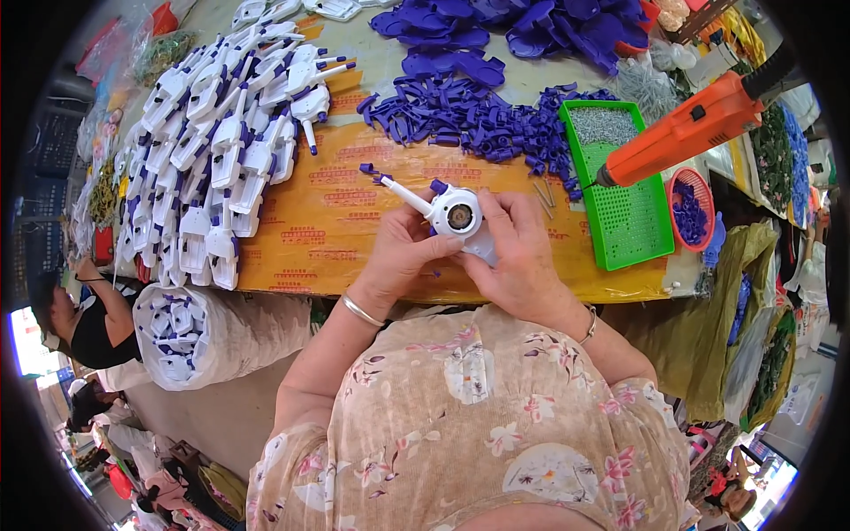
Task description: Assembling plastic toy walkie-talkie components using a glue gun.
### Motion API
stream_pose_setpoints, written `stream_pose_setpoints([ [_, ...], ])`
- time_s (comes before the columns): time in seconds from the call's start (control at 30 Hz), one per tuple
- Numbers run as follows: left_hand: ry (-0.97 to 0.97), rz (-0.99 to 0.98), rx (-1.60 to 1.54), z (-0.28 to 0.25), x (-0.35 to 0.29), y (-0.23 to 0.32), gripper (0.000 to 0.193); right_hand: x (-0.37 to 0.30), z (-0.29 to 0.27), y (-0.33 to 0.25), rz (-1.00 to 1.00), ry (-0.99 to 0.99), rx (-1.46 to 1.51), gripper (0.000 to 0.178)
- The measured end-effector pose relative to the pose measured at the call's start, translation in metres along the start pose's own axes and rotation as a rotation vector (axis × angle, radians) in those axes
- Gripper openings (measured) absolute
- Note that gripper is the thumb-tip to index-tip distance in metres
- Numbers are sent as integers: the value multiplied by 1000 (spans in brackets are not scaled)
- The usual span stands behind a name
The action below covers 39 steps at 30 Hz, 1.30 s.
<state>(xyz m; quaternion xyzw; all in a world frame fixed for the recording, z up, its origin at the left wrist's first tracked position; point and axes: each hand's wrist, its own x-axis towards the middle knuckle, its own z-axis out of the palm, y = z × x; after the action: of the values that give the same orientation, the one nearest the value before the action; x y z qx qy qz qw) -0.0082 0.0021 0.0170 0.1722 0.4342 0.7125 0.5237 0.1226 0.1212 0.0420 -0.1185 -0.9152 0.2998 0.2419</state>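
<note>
Close to the table's front edge, both my hands hold a white plastic toy body (447,199) with a round head, a dark circular part in its middle and a thin white stem with a purple tip pointing up and left. My left hand (400,252) grips its left side, the thumb lying across the lower edge. Around the right side curls my right hand (516,252), fingers at the rim of the head. Whitish plastic shows between the hands below the head. The undersides of the fingers are hidden. Two loose metal rods (544,196) lie to the right.
Stacked white toy bodies (199,150) cover the left. Purple parts (452,115) and larger purple shells (567,31) lie at the back. On the right are a green tray (629,234) with small metal pieces, an orange electric screwdriver (686,128) and a red basket (706,237). A filled sack (257,336) stands below left.
</note>
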Motion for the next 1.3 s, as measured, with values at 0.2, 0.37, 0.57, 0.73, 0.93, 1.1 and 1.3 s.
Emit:
stream_pose_setpoints([
  [0.2,94,-12,77,1,-1,-1,44,1,0,-1,-8,-27,-4,67],
  [0.37,81,85,181,0,0,0,45,1,0,-1,-40,9,6,66],
  [0.57,26,189,149,6,-2,-1,61,-3,7,5,-117,114,-44,65],
  [0.73,58,177,111,16,-5,3,59,-4,10,6,-200,183,-101,65],
  [0.93,68,210,107,10,-3,-2,54,-7,10,7,-281,208,-191,63],
  [1.1,122,238,39,6,-2,-2,38,0,2,5,-174,189,24,59],
  [1.3,249,124,-138,0,3,13,27,-5,4,29,456,114,1036,35],
])
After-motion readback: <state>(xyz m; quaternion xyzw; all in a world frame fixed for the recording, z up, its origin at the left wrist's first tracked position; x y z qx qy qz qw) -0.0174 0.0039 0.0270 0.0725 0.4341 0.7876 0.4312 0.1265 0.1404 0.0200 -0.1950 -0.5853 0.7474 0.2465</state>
